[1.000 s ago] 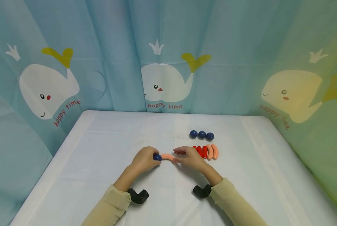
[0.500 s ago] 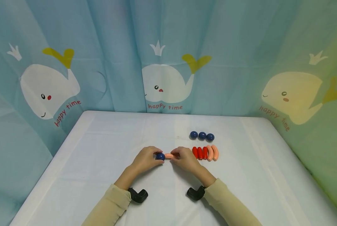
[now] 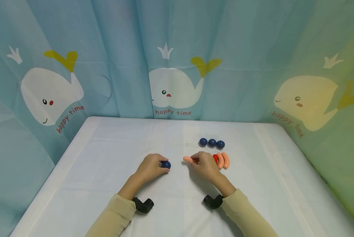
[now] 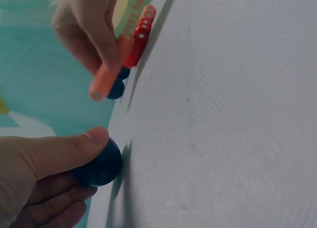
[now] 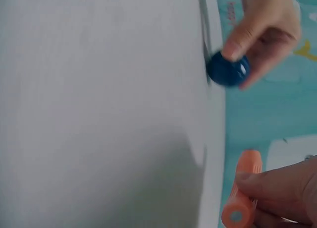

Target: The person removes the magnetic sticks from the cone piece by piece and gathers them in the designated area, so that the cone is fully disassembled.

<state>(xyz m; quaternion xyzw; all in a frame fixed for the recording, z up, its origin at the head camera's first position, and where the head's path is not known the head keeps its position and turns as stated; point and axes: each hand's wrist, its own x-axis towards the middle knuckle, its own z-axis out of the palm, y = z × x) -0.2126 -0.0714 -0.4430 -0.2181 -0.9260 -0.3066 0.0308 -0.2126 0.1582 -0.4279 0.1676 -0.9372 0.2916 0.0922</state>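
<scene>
Between thumb and fingers, my left hand (image 3: pixel 151 167) grips a shiny dark blue ball (image 3: pixel 166 164) just over the white table. To its right, my right hand (image 3: pixel 206 166) pinches a curved orange rod (image 3: pixel 189 159), whose left end points toward the ball. A gap separates rod and ball. In the right wrist view, the orange rod (image 5: pixel 242 193) shows a small round metallic spot in its near end, and the thumb lies across its middle. The left wrist view shows the blue ball (image 4: pixel 101 163) under the thumb, with the orange rod (image 4: pixel 106 77) raised off the tabletop.
Behind the right hand, three blue balls (image 3: pixel 212 143) form a row. Beside that hand lie red rods (image 3: pixel 215 158), partly hidden by it, and two curved orange rods (image 3: pixel 223 160). A whale-print curtain (image 3: pixel 126 65) hangs along the table's (image 3: pixel 120 138) back edge.
My right hand reached the orange rod, pinched it against the ball, then drew it away rightward and up. The left hand shifted slightly right and back with the ball.
</scene>
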